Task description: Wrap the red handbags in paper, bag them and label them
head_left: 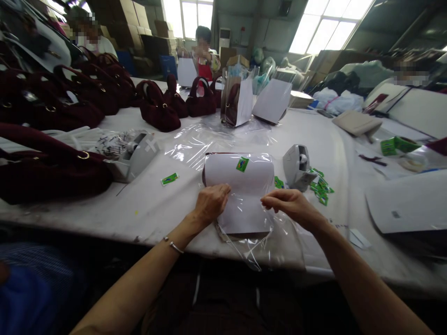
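Note:
In front of me lies a clear plastic bag (251, 253) with a white sheet of paper (240, 204) and a dark-edged item inside it. Its loose end hangs over the table's near edge. A small green packet (242, 164) rests near the far end of the sheet. My left hand (212, 203) is closed at the left side, fingers curled on the plastic. At the right side, my right hand (289, 205) pinches the film between thumb and fingers. A grey-white tape dispenser (296, 167) stands just beyond the right hand, with several green packets (321, 187) beside it.
Dark red handbags (159, 107) fill the left and back of the table (188, 218). Bagged items with white paper (274, 95) stand at the back. A white box (129, 163) is at left, and a white-covered item (408, 202) at right. Other people sit across the table.

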Available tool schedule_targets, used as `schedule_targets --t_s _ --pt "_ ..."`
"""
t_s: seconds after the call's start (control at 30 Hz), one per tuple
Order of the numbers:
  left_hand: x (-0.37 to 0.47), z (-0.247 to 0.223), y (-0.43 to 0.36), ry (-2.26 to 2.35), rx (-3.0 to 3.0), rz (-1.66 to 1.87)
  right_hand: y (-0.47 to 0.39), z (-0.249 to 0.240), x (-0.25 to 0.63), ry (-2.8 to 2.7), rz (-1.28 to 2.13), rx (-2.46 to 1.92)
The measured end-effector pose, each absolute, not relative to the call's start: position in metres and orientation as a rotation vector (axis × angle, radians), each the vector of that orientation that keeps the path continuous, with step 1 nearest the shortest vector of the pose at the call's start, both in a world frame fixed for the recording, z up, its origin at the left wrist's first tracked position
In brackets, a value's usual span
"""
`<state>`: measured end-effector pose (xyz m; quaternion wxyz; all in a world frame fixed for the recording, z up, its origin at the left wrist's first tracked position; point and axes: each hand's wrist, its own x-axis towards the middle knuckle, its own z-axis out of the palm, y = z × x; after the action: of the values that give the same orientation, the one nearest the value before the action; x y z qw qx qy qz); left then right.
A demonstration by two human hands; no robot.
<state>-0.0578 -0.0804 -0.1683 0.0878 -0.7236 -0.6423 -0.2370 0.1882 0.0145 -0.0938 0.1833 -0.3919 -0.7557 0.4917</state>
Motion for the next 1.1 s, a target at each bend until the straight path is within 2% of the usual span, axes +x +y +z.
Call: schedule_targets --t_s 0.07,0.17,0.23,0.33,0.43,0.67,1.1 --pt "-0.057 -0.166 -0.081 -1.926 -2.154 -0.686 0.003 -0.084 0.162 -2.345 1.236 -1.06" --pt "-0.057 -0.165 -0.081 -1.928 -2.163 -0.69 -0.005 -0.067 0.143 -2.554 0.708 -1.026" --pt "-0.057 -0.165 -0.08 -1.916 -2.171 -0.705 -0.008 -0.053 0.142 -2.604 0.509 -1.012" --pt "-0.058 -0.167 -0.08 -1.906 -2.165 -0.723 -0.009 -0.044 0.138 -2.673 0.708 -1.006" --pt "-0.058 -0.168 -0.08 -1.902 -2.154 -0.719 -0.004 -0.058 0.124 -2.725 0.871 -1.047" --pt "-0.057 -0.168 -0.08 -1.834 -2.195 -0.626 0.015 -0.101 0.095 -2.766 0.354 -1.489" --pt "-0.057 -0.17 -0.078 -1.773 -2.145 -0.607 0.022 -0.076 0.114 -2.819 -0.09 -1.853"
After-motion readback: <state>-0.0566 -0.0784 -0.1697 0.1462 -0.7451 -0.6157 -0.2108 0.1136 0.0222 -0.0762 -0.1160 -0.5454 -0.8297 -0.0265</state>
